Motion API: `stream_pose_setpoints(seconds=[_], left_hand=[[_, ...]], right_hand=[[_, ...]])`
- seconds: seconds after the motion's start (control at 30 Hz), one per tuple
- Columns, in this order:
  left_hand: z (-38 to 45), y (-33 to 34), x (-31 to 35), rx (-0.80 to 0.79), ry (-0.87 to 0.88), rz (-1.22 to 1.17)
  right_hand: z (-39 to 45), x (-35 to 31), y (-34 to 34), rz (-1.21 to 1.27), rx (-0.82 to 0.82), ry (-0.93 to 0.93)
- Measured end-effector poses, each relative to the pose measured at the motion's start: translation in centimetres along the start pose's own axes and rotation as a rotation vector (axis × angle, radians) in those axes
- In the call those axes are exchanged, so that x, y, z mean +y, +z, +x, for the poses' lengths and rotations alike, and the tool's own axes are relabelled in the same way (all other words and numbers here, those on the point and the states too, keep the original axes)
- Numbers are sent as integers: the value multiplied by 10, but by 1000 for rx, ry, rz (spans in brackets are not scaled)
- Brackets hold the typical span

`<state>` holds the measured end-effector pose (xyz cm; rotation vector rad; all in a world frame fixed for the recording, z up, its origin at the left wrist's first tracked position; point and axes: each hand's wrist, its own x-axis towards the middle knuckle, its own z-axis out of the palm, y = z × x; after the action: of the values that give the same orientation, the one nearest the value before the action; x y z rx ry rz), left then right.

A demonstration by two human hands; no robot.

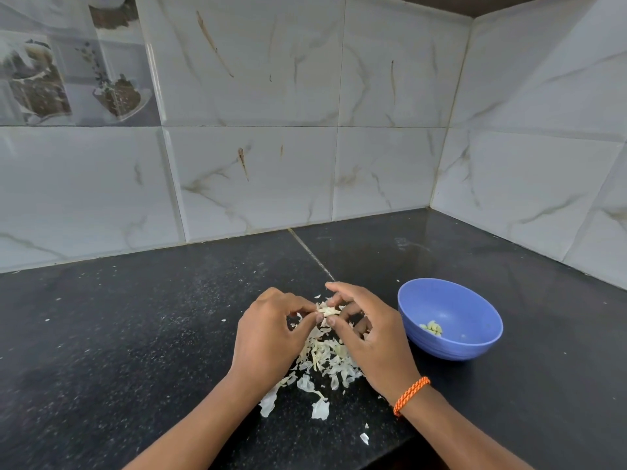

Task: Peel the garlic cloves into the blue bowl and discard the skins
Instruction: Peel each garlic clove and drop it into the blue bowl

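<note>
Hands meet over a dark speckled surface (135,334): the left hand (268,337) and right hand (369,337) both pinch one garlic clove (327,312) between curled fingertips, above a pile of papery skins (322,361). Just right sits the blue bowl (475,347), holding peeled cloves (431,328).

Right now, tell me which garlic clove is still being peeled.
The clove pinched between the left hand and right hand, above the skins. It still wears papery skin; the other cloves lie bare in the bowl.
</note>
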<state>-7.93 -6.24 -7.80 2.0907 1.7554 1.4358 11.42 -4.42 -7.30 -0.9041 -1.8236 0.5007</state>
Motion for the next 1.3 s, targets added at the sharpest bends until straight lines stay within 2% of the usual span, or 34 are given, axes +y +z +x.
stream_pose_setpoints(seconds=[0.2,0.37,0.57,0.73,0.83,0.97,1.03,1.13,1.3], left_hand=[[-2,-2,7,-7,72,55],[-3,1,8,-25,98,51],[0,1,1,-96,27,-83],[3,-4,0,-190,-68,-296],[4,-7,2,-191,-93,-363],[3,-8,3,-111,-86,-289],[2,-8,3,-76,-80,-219],[2,-5,2,-69,-48,-132],[0,-2,5,-56,-36,-34]], right_hand=[[1,2,3,-18,23,5],[2,0,6,133,71,109],[5,1,8,391,41,246],[6,-3,3,558,-1,360],[6,-2,0,496,3,315],[3,5,0,129,32,149],[1,6,0,31,23,108],[-1,4,3,-9,6,92],[0,0,7,79,5,97]])
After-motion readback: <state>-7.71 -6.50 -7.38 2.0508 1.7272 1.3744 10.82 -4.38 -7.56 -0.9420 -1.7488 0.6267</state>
